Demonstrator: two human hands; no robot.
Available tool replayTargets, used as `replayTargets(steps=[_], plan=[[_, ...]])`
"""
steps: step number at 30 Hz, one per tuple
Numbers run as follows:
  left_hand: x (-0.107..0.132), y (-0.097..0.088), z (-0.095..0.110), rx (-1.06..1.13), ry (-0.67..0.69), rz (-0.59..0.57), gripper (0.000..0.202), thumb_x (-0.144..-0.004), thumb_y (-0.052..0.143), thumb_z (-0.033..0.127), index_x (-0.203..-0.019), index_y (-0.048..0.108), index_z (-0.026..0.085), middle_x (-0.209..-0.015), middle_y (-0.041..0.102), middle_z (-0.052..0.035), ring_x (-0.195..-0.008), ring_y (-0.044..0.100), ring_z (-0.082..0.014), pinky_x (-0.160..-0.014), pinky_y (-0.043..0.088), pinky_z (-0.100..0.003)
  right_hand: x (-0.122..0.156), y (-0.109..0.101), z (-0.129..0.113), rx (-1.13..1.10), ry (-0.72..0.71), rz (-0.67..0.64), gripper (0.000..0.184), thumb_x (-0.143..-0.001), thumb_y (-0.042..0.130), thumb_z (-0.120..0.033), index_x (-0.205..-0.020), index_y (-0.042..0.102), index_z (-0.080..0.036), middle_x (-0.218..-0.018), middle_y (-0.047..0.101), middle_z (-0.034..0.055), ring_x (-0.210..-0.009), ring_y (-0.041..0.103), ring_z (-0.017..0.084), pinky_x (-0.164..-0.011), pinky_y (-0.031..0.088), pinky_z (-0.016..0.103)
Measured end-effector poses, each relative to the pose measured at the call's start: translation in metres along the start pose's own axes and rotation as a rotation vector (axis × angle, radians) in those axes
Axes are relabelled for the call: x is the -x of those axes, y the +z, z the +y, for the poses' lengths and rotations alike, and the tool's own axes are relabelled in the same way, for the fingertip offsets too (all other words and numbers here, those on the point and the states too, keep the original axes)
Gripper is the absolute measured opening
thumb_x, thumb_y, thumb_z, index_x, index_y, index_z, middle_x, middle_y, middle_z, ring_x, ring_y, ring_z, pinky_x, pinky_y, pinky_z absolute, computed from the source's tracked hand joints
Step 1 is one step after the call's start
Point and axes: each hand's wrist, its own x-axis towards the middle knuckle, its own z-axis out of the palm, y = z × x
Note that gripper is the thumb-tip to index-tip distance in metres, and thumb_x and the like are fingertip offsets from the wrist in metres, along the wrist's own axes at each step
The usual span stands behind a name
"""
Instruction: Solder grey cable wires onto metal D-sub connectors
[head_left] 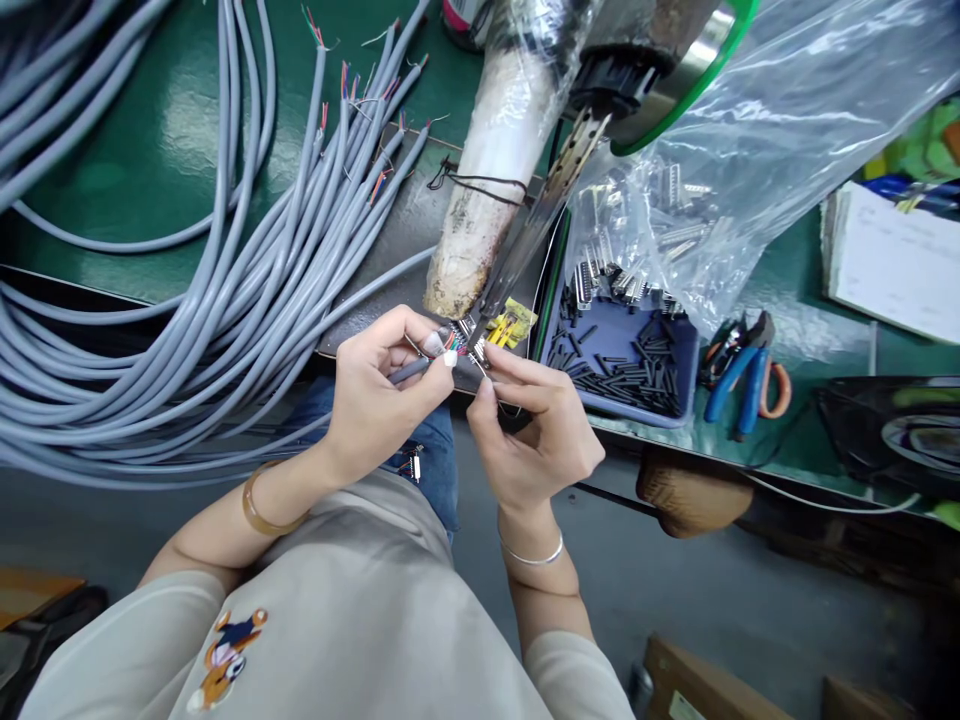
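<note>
My left hand (379,395) is closed round the end of a grey cable (409,372), pinching its stripped coloured wires (450,343) between thumb and forefinger. My right hand (529,430) is closed in a pinch right beside them, holding a small connector part (477,352) against the wire ends. A metal terminal strip (540,215) runs down from a reel above to the point where my fingertips meet. Both hands work at the near edge of the green bench (165,130).
A large bundle of grey cables (187,330) lies at the left. A blue tray (626,360) of small black sleeves stands right of my hands, under a clear plastic bag (750,150) of connectors. Blue-handled pliers (739,385) lie further right. A white wrapped cylinder (495,170) leans above.
</note>
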Motion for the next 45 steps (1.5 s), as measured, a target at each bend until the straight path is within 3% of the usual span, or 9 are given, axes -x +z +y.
replayTargets(steps=[9,20,27,40,45], plan=[[0.001,-0.005,-0.004,-0.006,-0.025,-0.056,0.014,-0.076,0.071,0.017,-0.072,0.058,0.016,-0.078,0.066,-0.0002,-0.062,0.059,-0.0063,-0.055,0.049,-0.016,0.002,-0.002,0.001,0.029,-0.022,-0.041,0.020,-0.085,0.070,-0.007,-0.088,0.058,-0.023,-0.105,0.081,0.0061,-0.088,0.079,0.016,-0.075,0.064,0.027],[0.002,-0.013,-0.012,-0.243,0.325,-0.127,0.014,-0.080,0.067,0.006,-0.075,0.060,0.017,-0.082,0.068,-0.0024,-0.069,0.057,-0.0093,-0.060,0.045,-0.020,-0.002,-0.003,0.002,0.010,0.001,-0.043,0.017,-0.087,0.070,-0.008,-0.090,0.063,-0.023,-0.104,0.080,0.0036,-0.092,0.078,0.017,-0.081,0.064,0.031],[0.000,-0.016,-0.007,-0.281,0.371,-0.131,0.012,-0.083,0.067,0.008,-0.077,0.061,0.016,-0.087,0.070,-0.0025,-0.055,0.045,-0.0047,-0.052,0.038,-0.020,-0.007,-0.003,-0.001,0.025,-0.009,-0.049,0.018,-0.085,0.072,-0.008,-0.091,0.065,-0.023,-0.105,0.080,0.0033,-0.092,0.078,0.017,-0.081,0.064,0.030],[0.003,-0.021,-0.009,-0.248,0.136,-0.221,0.008,-0.080,0.067,0.011,-0.076,0.063,0.016,-0.083,0.070,-0.0035,-0.062,0.056,-0.0084,-0.054,0.042,-0.020,0.000,-0.010,0.000,0.117,-0.102,-0.147,0.018,-0.088,0.070,-0.008,-0.092,0.062,-0.023,-0.106,0.081,0.0071,-0.091,0.079,0.017,-0.078,0.064,0.027],[0.010,-0.024,-0.009,-0.046,-0.130,-0.312,0.006,-0.080,0.071,0.019,-0.080,0.066,0.015,-0.078,0.069,-0.0030,-0.055,0.054,-0.0070,-0.051,0.044,-0.019,0.002,-0.018,0.000,0.035,-0.047,-0.145,0.021,-0.087,0.070,-0.006,-0.097,0.064,-0.024,-0.099,0.081,0.0025,-0.088,0.079,0.016,-0.078,0.064,0.026]])
